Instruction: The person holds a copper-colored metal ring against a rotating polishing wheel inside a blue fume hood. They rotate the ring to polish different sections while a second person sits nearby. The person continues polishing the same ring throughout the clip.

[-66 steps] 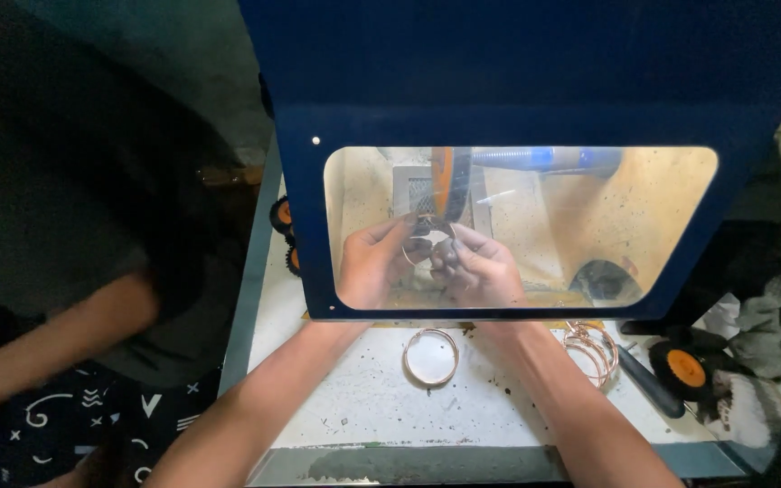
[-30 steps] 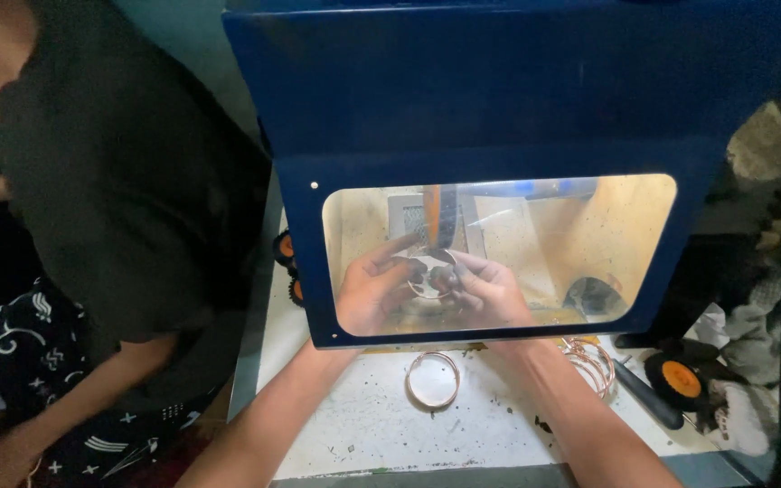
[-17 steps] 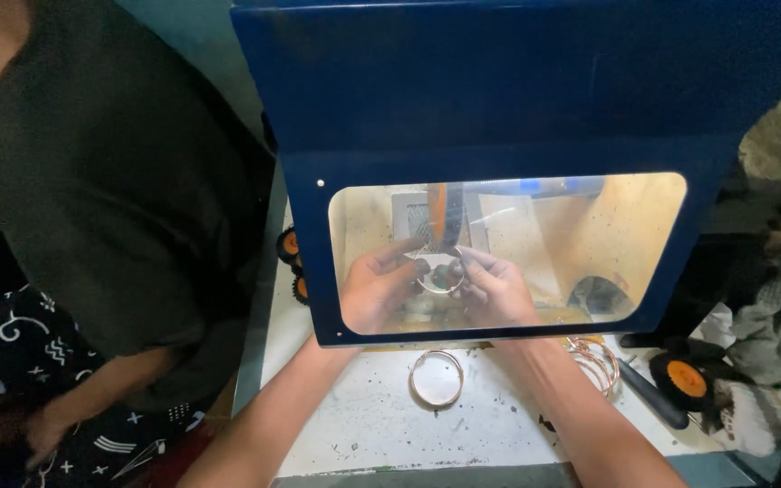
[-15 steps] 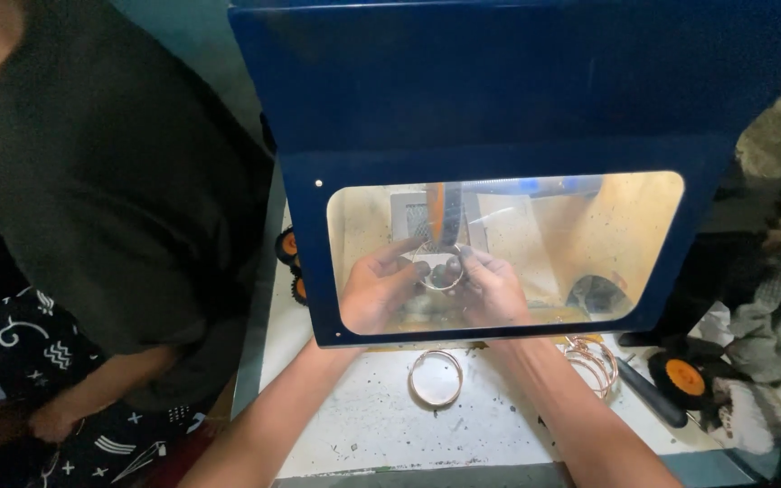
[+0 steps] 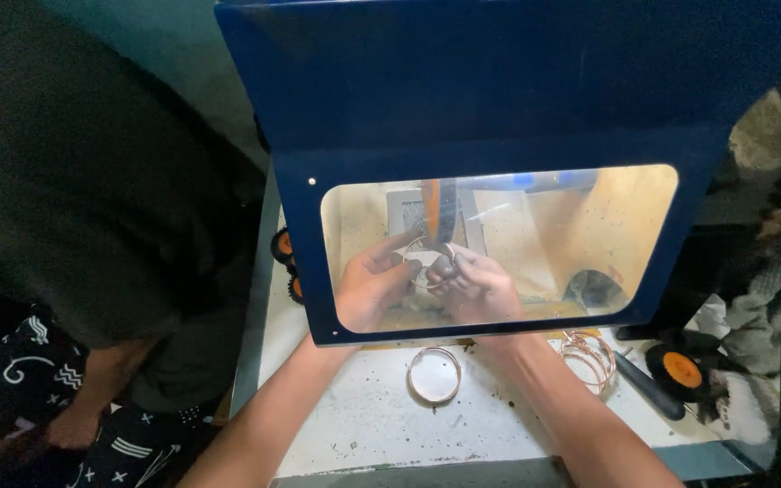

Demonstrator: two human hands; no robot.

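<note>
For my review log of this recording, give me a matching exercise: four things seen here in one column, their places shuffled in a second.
Things:
1. thin metal ring
2. single copper-coloured ring
3. pile of copper-coloured rings
4. orange-hubbed black wheel

Places:
A. flat on the white table, between the forearms
B. at the table's right edge
C. held in both hands behind the window
D. beside the right forearm

Pairs: 1-C, 2-A, 3-D, 4-B

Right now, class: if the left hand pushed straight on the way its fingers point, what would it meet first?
Probably the thin metal ring held between left hand and right hand; depth behind the window is unclear.
</note>
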